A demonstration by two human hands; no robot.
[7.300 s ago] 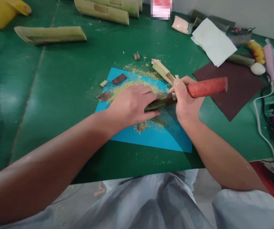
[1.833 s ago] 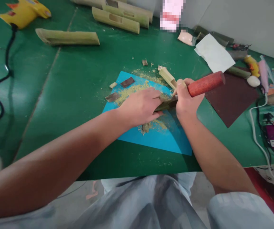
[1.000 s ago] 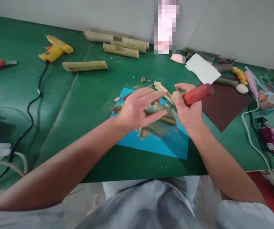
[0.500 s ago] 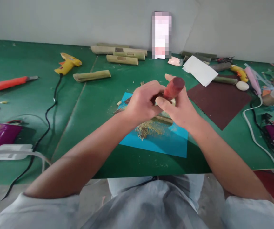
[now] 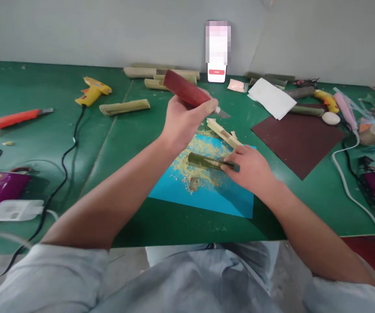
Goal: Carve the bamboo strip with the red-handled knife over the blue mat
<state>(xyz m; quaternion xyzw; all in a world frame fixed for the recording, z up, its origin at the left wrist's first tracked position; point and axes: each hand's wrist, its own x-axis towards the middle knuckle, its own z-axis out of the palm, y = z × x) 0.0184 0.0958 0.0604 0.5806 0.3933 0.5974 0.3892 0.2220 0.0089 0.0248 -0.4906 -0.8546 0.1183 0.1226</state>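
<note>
My left hand [image 5: 184, 119] is closed round the thick red handle of a carving knife [image 5: 187, 89]. Its short pointed metal blade points right, above the table. Lower down, my right hand [image 5: 252, 167] grips the right end of a short green bamboo piece [image 5: 203, 161], which lies over the blue sheet [image 5: 229, 202]. Pale shavings [image 5: 187, 167] are scattered on the sheet around the bamboo. Just beyond my right fingers lies a pale split bamboo strip [image 5: 221, 130]; the hand hides its near end.
Several bamboo tubes [image 5: 125, 107] lie at the back left beside a yellow glue gun [image 5: 92, 91]. A red-handled tool [image 5: 11, 121] sits far left. To the right are a brown sheet [image 5: 298, 143], white paper [image 5: 272, 98] and cables. A phone [image 5: 216, 52] leans on the wall.
My hands have moved apart. The left has gone up and left with the knife, now tipped so its blade shows. The right has come down onto the bamboo.
</note>
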